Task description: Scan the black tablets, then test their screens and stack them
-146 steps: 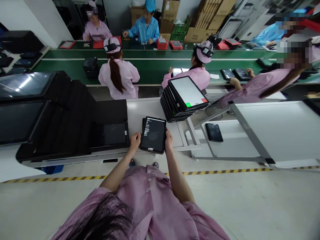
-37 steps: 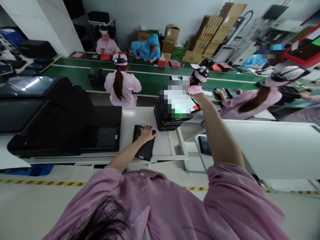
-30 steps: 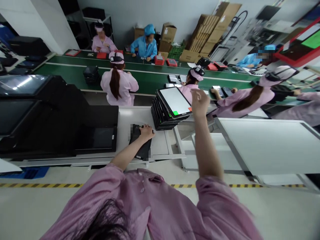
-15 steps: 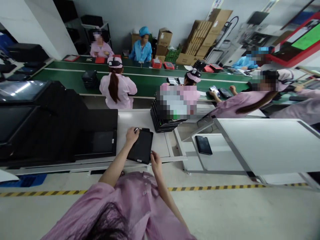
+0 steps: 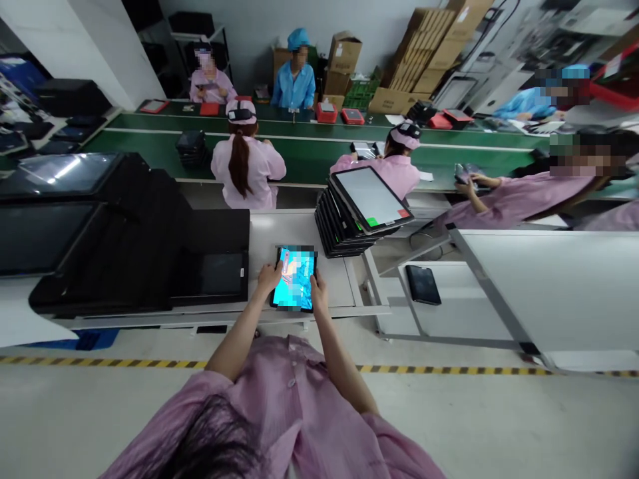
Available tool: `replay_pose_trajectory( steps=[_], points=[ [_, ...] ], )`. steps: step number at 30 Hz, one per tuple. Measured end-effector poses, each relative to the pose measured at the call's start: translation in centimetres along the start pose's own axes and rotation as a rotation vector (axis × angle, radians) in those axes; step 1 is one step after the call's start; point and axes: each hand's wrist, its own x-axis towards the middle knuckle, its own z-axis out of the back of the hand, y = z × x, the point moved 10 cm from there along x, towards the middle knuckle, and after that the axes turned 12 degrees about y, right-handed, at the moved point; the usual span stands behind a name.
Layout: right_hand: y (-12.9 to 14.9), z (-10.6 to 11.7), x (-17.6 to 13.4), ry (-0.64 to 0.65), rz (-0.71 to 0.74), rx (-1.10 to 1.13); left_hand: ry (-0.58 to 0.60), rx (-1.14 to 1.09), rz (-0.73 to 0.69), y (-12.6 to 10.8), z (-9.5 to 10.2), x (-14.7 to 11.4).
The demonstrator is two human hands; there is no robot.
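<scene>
Between my two hands is a tablet with a black frame, its screen lit in bright blue with some orange and partly blurred out. My left hand grips its left edge, fingers closed round it. On the opposite edge my right hand is closed too, thumb on the front. The tablet is over the white tabletop. Beyond my right hand rises a leaning stack of black tablets, topped by one with a pale screen. To the left lies a dark-screened tablet among more black devices.
Large black devices crowd the table's left side. At right, a lower white shelf holds one tablet, beside a raised white panel. Co-workers sit along a green conveyor belt. Yellow-black tape marks the floor.
The tablet's screen has gone from dark to lit. My left hand has moved from its upper corner down to the left edge, and my right hand has moved up its right edge. The view has shifted slightly.
</scene>
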Motion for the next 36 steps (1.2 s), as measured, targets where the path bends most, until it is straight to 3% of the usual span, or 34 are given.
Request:
replay_pose_trajectory(
  steps=[5, 9, 15, 19, 24, 31, 36],
  points=[
    [0.6, 0.1, 0.6, 0.057, 0.039, -0.012, -0.021, -0.059, -0.026, 0.4, 0.0, -0.9],
    [0.9, 0.2, -0.1, 0.122, 0.155, -0.044, -0.020, -0.106, -0.103, 2.1, -1.8, -4.0],
    [0.4, 0.3, -0.3, 0.108, 0.154, -0.072, -0.029, -0.005, -0.224, 4.2, -4.6, -8.4],
    [1.6, -0.3, -0.6, 0.091, 0.232, -0.186, -0.058, 0.036, -0.244, 4.1, -4.9, -8.9],
    [0.1, 0.3, -0.6, 0.188, 0.195, -0.010, -0.117, 0.067, -0.256, 3.5, -4.4, -9.1],
    [-0.6, 1.0, -4.4, 0.351, 0.283, -0.132, -0.086, 0.050, -0.243, 3.4, -4.4, -9.2],
    [-0.7, 1.4, -5.1, 0.308, 0.251, -0.110, -0.095, 0.055, -0.223, 3.3, -4.3, -9.2]
  ],
)
